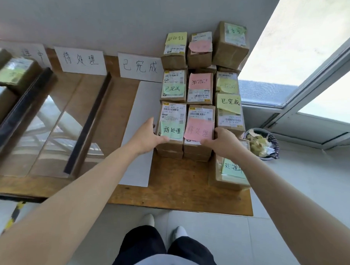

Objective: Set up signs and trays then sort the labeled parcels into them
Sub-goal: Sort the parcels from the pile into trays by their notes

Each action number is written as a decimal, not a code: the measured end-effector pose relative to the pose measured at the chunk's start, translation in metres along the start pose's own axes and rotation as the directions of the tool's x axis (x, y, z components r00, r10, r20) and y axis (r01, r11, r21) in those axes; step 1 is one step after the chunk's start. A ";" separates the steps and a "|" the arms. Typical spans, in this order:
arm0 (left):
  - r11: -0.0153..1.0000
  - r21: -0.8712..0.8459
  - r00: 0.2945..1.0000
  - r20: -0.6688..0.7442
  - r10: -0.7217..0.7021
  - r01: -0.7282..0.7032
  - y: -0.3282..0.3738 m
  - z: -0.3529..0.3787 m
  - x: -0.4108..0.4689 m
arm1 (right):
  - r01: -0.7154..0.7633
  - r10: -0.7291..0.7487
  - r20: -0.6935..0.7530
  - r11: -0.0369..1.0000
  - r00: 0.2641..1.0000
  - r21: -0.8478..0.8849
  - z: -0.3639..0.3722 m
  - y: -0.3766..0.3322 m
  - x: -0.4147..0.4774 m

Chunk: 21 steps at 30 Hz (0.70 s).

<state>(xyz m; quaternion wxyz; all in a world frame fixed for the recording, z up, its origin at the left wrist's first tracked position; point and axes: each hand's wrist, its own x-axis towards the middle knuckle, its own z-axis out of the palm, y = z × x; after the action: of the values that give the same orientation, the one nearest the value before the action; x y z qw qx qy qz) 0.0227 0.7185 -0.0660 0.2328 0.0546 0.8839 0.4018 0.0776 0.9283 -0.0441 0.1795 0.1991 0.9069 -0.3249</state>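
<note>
Several brown parcels with coloured sticky notes stand stacked on the right of a wooden board [178,194]. My left hand [148,136] grips the left side of the front parcel with a green note [171,124]. My right hand [221,141] grips the right side of the neighbouring parcel with a pink note [199,127]. Both notes read 待处理. Three white signs lean on the wall: 待处理 [81,61], 已完成 [139,67] and a partly hidden one [32,55]. Clear trays [57,128] with dark rims lie below the signs. A white sheet [139,131] lies under the 已完成 sign.
Two parcels [13,73] sit in the far-left tray. Another parcel with a green note [231,172] rests at the board's right edge. A bowl of scraps [262,144] stands on the floor by the window. My feet are at the board's front edge.
</note>
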 end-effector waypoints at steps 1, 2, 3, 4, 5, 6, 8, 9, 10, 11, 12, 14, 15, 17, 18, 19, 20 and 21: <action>1.000 -0.008 1.000 0.012 -0.005 0.005 0.001 0.002 0.001 | -0.002 0.002 0.007 0.999 1.000 0.036 0.000 0.000 0.002; 1.000 -0.026 1.000 0.031 -0.007 0.008 0.002 0.004 0.002 | -0.009 0.008 0.013 0.997 1.000 0.072 -0.001 -0.001 0.003; 0.998 -0.057 0.999 0.052 -0.015 0.018 0.002 0.006 0.004 | -0.017 0.016 0.017 0.994 1.000 0.109 -0.002 -0.001 0.004; 0.994 -0.099 0.997 0.068 -0.027 0.034 0.001 0.007 0.007 | -0.032 0.029 0.023 0.989 0.999 0.147 -0.002 -0.002 0.005; 0.988 -0.145 0.996 0.076 -0.044 0.055 0.000 0.008 0.009 | -0.047 0.042 0.031 0.982 0.999 0.184 -0.003 -0.003 0.005; 0.980 -0.185 0.995 0.079 -0.055 0.069 -0.002 0.009 0.011 | -0.060 0.052 0.043 0.974 0.998 0.220 -0.004 -0.004 0.004; 0.969 -0.234 0.994 0.082 -0.069 0.086 -0.004 0.012 0.011 | -0.073 0.058 0.061 0.957 0.996 0.282 -0.005 -0.005 0.005; 0.963 -0.253 0.994 0.081 -0.071 0.090 -0.006 0.014 0.010 | -0.077 0.059 0.066 0.947 0.996 0.311 -0.005 -0.005 0.005; 0.957 -0.273 0.994 0.077 -0.073 0.092 -0.007 0.016 0.008 | -0.078 0.058 0.067 0.935 0.996 0.345 -0.006 -0.005 0.006; 0.951 -0.295 0.994 0.072 -0.079 0.097 -0.008 0.017 0.006 | -0.078 0.055 0.069 0.922 0.996 0.379 -0.007 -0.006 0.005; 0.944 -0.316 0.994 0.065 -0.085 0.101 -0.009 0.018 0.004 | -0.076 0.052 0.071 0.908 0.996 0.411 -0.008 -0.006 0.005; 0.930 -0.353 0.994 0.052 -0.092 0.105 -0.011 0.016 0.000 | -0.087 0.062 0.071 0.889 0.996 0.450 -0.011 -0.008 0.004; 0.924 -0.368 0.994 0.049 -0.093 0.105 -0.011 0.015 -0.002 | -0.099 0.076 0.068 0.877 0.995 0.471 -0.013 -0.010 0.003; 0.914 -0.397 0.996 0.035 -0.082 0.089 -0.008 0.010 -0.008 | -0.117 0.089 0.078 0.847 0.993 0.518 -0.019 -0.018 -0.001; 0.907 -0.413 0.997 0.025 -0.078 0.082 -0.006 0.008 -0.011 | -0.120 0.085 0.089 0.834 0.992 0.538 -0.022 -0.022 -0.003; 0.900 -0.429 0.997 0.013 -0.076 0.075 -0.003 0.006 -0.014 | -0.116 0.076 0.094 0.821 0.993 0.560 -0.025 -0.025 -0.005; 0.896 -0.440 0.997 0.000 -0.072 0.065 0.000 0.004 -0.018 | -0.114 0.071 0.097 0.807 0.993 0.579 -0.027 -0.027 -0.005; 0.893 -0.446 0.998 -0.013 -0.067 0.054 0.003 0.002 -0.021 | -0.114 0.069 0.097 0.790 0.993 0.602 -0.028 -0.028 -0.004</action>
<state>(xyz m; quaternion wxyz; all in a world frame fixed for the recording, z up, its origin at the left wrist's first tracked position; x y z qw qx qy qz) 0.0418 0.7156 -0.0571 0.2390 -0.0335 0.7730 0.5867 0.0625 0.9259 -0.0079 0.1534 0.2780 0.7375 -0.5961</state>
